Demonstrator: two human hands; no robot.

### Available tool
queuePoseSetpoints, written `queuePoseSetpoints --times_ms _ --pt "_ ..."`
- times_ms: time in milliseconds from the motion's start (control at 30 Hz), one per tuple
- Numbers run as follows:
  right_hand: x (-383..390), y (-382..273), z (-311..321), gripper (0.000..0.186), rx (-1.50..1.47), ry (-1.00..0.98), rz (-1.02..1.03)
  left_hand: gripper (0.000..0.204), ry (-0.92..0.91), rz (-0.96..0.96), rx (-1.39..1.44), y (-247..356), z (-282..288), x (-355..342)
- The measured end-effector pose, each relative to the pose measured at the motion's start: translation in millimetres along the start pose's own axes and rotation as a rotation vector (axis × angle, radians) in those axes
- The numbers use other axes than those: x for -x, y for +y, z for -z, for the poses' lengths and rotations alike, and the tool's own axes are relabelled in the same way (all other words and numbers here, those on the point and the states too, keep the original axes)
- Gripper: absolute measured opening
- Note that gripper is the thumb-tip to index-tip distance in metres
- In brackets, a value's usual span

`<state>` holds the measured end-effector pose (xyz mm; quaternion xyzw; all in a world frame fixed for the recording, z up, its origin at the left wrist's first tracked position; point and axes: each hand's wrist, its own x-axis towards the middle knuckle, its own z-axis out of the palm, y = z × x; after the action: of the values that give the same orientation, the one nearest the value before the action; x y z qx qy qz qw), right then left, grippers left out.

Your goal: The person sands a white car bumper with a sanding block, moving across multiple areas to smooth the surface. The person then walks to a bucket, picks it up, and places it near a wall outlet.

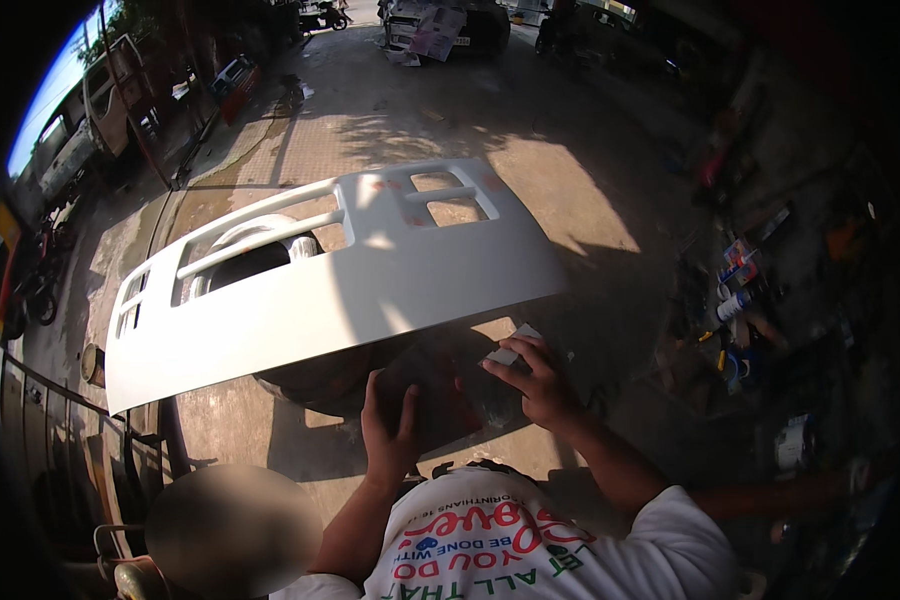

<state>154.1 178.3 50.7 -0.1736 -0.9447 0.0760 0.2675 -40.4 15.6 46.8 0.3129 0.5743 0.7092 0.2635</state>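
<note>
Outdoors, on a sunlit paved yard (410, 110), a long white vehicle body panel (370, 290) with cut-out grille openings is seen propped across a dark rounded support (440, 385), its far half in sun and its near edge in shadow. The panel is judged stiff yet fairly light for its span, awkward through length, its smooth primed-looking face easily marked; it would best be gripped at the long edges or through the openings. A parked vehicle (80, 130) is visible far left, and cans and bottles (735, 290) are scattered in the dark at right. The left hand (390, 425) is laid flat, fingers together, on the dark support beneath the panel's near edge. The right hand (530, 375) is curled over a small pale sheet, apparently sandpaper (507, 350), pressed just below that edge.
</note>
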Motion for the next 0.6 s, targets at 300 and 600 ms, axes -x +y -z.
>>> queuePoseSetpoints --times_ms 300,600 --pt "21.5 -40.1 -10.0 0.061 -0.357 -0.137 0.054 0.036 0.076 -0.391 -0.290 12.7 1.0 -24.1" --pt "4.1 13.8 -8.4 0.072 -0.124 -0.219 -0.028 0.028 0.013 0.182 0.283 6.6 1.6 -16.5"
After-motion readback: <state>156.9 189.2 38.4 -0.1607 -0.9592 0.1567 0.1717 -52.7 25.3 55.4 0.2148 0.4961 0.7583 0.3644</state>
